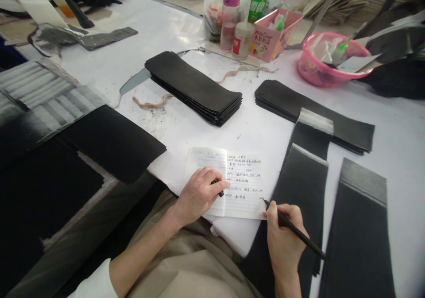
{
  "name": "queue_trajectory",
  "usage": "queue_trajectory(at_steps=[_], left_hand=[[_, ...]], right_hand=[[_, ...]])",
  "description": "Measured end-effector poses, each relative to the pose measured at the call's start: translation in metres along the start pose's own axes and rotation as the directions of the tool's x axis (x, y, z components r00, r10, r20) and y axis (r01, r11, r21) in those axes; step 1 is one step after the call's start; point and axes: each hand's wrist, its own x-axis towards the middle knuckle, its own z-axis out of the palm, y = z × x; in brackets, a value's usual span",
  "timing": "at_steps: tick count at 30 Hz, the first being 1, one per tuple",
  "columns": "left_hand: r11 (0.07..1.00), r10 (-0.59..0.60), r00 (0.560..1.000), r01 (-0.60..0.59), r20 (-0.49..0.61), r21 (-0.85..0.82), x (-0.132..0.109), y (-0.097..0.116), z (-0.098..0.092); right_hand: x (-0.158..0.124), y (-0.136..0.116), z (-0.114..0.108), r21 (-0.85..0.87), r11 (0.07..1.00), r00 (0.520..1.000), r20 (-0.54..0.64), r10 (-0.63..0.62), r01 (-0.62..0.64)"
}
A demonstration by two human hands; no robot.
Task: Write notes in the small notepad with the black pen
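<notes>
An open notebook [245,207] with handwritten lines lies at the table's near edge. My right hand [287,236] is closed around a black pen [300,235], its tip at the lower right of the right-hand page. Across the notebook's middle rests my left hand [202,189], fingers curled around a small black pen cap [219,189]; most of the cap is hidden by the fingers. Just right of the notebook, black strips [303,183] with pale upper ends pass beneath my right hand.
Two stacks of black pieces, one at the centre [195,83] and one at the right [315,112], lie beyond the notebook. Black sheets [113,138] cover the left side. Farther back stand a pink basin [332,76], a pink box [270,41] and several bottles.
</notes>
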Motion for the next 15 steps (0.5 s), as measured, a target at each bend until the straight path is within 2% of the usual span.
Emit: queue_trajectory(at_steps=[4,9,13,15], left_hand=[[1.000,-0.008,1.000,0.008,0.005,0.006,0.000,0.001,-0.001],[1.000,0.001,1.000,0.000,0.012,-0.007,-0.001,0.001,-0.003],[1.000,-0.009,1.000,0.009,-0.007,-0.011,0.000,-0.001,0.005],[0.999,-0.028,1.000,0.028,-0.004,0.030,0.003,0.003,0.002]], right_hand=[[0.000,-0.003,-0.001,0.031,1.000,1.000,0.004,-0.001,0.001],[0.001,-0.007,-0.004,0.240,0.964,0.993,0.003,0.116,-0.113],[0.001,-0.004,-0.014,0.248,0.955,0.986,-0.004,0.168,-0.162],[0.003,-0.009,-0.013,0.232,0.960,0.986,-0.020,0.163,-0.154]])
